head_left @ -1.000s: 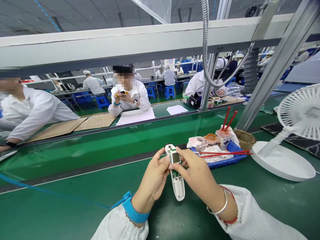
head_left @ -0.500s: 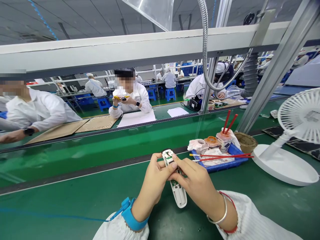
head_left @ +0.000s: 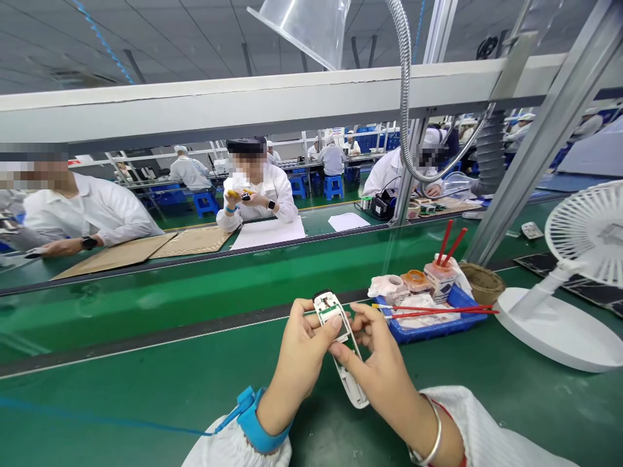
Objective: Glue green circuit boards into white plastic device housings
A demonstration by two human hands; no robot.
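Observation:
A long white plastic housing (head_left: 351, 383) with a green circuit board and a grey part inside is held tilted over the green bench, its open side facing up. My left hand (head_left: 302, 350) grips its upper end, thumb pressed on the grey part and fingers behind the edge. My right hand (head_left: 382, 360) is at the right side of the housing, thumb against its edge and fingers curled around that side. A blue band with a cord circles my left wrist; a metal bangle is on my right.
A blue tray (head_left: 438, 329) with jars and red-handled brushes (head_left: 452, 308) lies beyond my right hand. A white fan (head_left: 559, 331) stands at the right. Across the green divider, people in white work near cardboard sheets (head_left: 117, 256).
My right fingers have lifted off the upper face of the housing and moved to its right side. My left hand keeps its hold. A person's hand at the far left has shifted.

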